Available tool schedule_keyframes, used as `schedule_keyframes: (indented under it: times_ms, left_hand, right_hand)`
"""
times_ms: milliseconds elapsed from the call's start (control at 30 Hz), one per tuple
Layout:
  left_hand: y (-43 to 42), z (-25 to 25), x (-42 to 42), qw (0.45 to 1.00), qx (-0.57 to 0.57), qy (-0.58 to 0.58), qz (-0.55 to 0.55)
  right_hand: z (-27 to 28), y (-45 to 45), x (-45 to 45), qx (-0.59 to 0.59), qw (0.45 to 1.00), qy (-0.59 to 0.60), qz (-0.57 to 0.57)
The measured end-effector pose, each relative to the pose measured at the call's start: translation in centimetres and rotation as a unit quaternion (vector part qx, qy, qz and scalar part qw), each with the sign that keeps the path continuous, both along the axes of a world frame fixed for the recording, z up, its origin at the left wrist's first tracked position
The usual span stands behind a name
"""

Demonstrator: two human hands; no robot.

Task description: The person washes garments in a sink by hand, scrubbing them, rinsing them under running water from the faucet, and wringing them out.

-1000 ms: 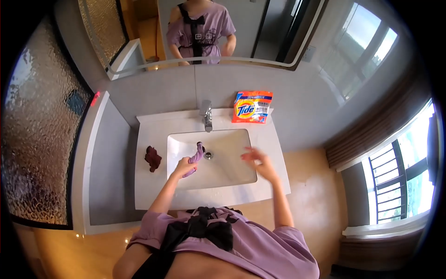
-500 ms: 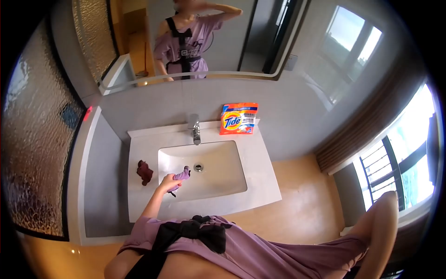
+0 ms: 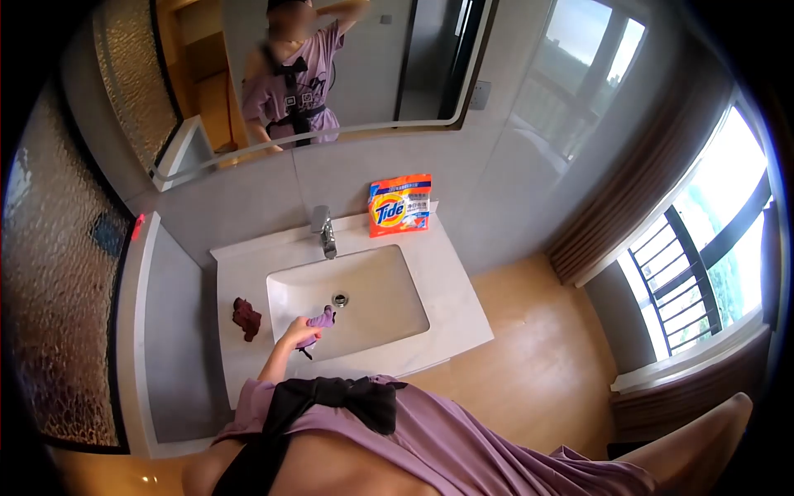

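Observation:
Over the left part of the white sink basin (image 3: 389,318), my left hand (image 3: 298,332) is closed around a bunched purple cloth (image 3: 321,320). Its folds stick out on both sides of my fingers, with dark bits at the ends. A crumpled dark red cloth (image 3: 246,319) lies on the counter to the left of the basin. My right arm (image 3: 703,442) is bent and raised at the lower right, and the hand itself lies outside the picture.
A chrome faucet (image 3: 327,235) stands behind the basin. To its right, an orange Tide detergent bag (image 3: 400,205) leans upright at the wall. A mirror (image 3: 364,66) hangs above. A low partition (image 3: 178,331) borders the counter's left side, and a curtain (image 3: 637,182) hangs by the window.
The view has shifted and tilted, so the counter sits slightly further left. My left hand still grips the purple cloth over the basin. My right elbow appears lower and further right.

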State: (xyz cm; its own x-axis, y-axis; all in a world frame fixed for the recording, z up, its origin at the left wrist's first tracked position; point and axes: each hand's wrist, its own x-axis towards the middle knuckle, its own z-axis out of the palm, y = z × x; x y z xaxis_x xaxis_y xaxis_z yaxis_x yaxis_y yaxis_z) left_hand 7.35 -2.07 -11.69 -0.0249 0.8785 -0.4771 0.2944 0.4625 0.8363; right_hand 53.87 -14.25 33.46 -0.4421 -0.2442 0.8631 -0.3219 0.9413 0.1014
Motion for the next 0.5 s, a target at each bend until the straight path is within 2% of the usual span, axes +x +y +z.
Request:
schedule_keyframes:
  times_ms: [133, 267, 333, 500]
  left_hand:
    - [0.8, -1.1, 0.3, 0.999, -0.005, 0.047, -0.009]
    - [0.6, 0.4, 1.7, 0.998, 0.016, 0.063, -0.003]
    - [1.2, -2.4, 1.5, 0.998, 0.017, 0.066, 0.000]
    - [0.4, 0.5, 3.5, 0.997, 0.045, 0.069, 0.012]
  right_hand:
    - [0.5, 0.4, 0.4, -0.027, 0.997, -0.012, 0.068]
    - [1.2, 2.2, 0.7, -0.084, 0.974, -0.036, 0.206]
    - [1.5, 3.6, 1.3, -0.123, 0.949, -0.048, 0.285]
    - [0.5, 10.3, 1.6, -0.245, 0.852, -0.031, 0.461]
